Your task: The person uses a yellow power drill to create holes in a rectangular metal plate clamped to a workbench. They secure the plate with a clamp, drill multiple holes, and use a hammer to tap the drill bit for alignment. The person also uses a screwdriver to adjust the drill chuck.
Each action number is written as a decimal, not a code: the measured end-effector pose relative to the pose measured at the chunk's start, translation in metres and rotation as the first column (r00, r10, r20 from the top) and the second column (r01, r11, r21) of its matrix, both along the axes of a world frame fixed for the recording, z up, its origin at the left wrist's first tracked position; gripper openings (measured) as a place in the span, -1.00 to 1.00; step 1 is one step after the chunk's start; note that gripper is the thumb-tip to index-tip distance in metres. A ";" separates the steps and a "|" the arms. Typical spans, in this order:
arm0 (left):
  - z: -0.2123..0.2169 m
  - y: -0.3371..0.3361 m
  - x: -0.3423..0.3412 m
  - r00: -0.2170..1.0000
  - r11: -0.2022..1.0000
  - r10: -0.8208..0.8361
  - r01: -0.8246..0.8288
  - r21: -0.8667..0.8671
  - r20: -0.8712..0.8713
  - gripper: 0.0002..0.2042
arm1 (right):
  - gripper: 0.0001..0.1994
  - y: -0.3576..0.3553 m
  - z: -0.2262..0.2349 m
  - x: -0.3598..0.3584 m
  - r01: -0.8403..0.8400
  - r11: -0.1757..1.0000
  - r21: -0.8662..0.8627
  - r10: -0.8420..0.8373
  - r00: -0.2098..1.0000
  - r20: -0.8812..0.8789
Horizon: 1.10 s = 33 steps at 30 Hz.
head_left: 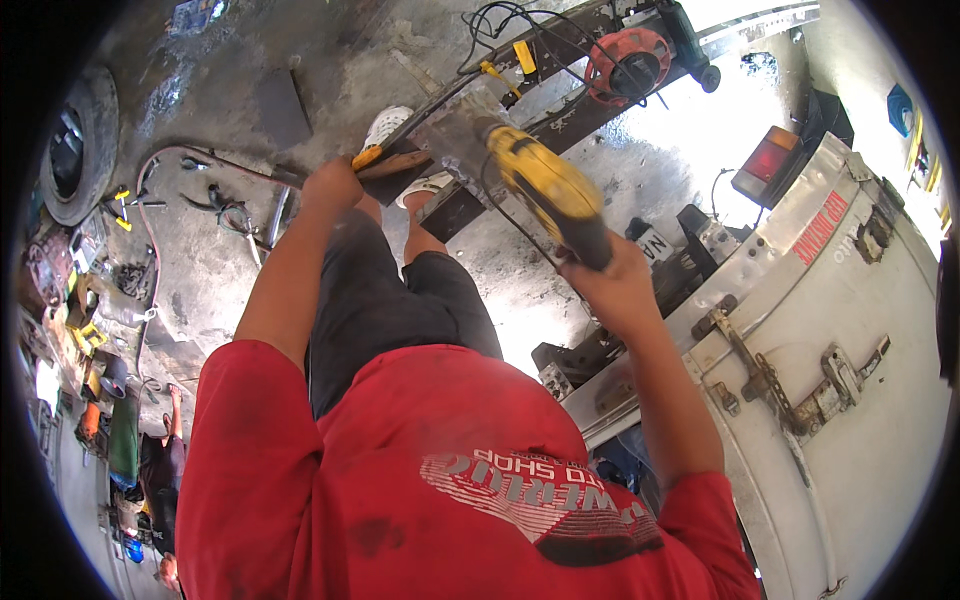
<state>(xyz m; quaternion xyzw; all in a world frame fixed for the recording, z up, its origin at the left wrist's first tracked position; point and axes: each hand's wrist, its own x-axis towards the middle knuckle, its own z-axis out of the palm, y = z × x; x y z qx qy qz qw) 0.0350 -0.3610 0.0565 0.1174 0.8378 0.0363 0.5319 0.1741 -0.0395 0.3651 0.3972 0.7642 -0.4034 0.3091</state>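
My right hand (pixel 612 285) is closed around the dark grip of a yellow power drill (pixel 552 180). The drill's dark front end points up and left, over a metal beam (pixel 455 120). To the left, my left hand (pixel 332 187) is closed on an orange-handled tool (pixel 368 157), whose kind I cannot make out. A dark bar runs from its handle toward the beam, and a flat brown piece (pixel 395 165) lies against it. A reddish hose (pixel 215 155) runs across the floor up to my left hand; its end is hidden there.
A white vehicle panel with latches (pixel 820 390) stands at right, with a red tail light (pixel 770 165) above. A red cable reel (pixel 627 65) sits on the beam. At left are a tyre (pixel 80 150), scattered hand tools (pixel 235 215) and another person (pixel 163 470).
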 end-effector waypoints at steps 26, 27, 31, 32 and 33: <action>-0.029 -0.008 -0.007 0.997 1.000 -0.026 0.025 0.009 0.074 -0.49 | -0.71 0.005 -0.059 0.024 0.081 0.997 -0.018 -0.082 0.995 -0.055; -0.027 -0.007 -0.007 0.996 1.000 -0.023 0.023 0.011 0.086 -0.50 | -0.71 0.003 -0.060 0.022 0.075 0.997 -0.009 -0.075 0.995 -0.057; -0.008 0.005 -0.011 0.996 0.999 -0.024 0.027 -0.041 0.087 -0.48 | -0.71 0.003 -0.064 0.019 0.085 0.996 -0.019 -0.087 0.994 -0.064; -0.003 0.007 -0.012 0.996 0.998 -0.020 0.025 -0.052 0.087 -0.48 | -0.72 0.003 -0.064 0.017 0.072 0.997 -0.012 -0.072 0.995 -0.062; 0.000 0.008 -0.012 0.996 0.998 -0.018 0.023 -0.064 0.088 -0.48 | -0.72 0.004 -0.063 0.015 0.058 0.998 -0.004 -0.059 0.997 -0.059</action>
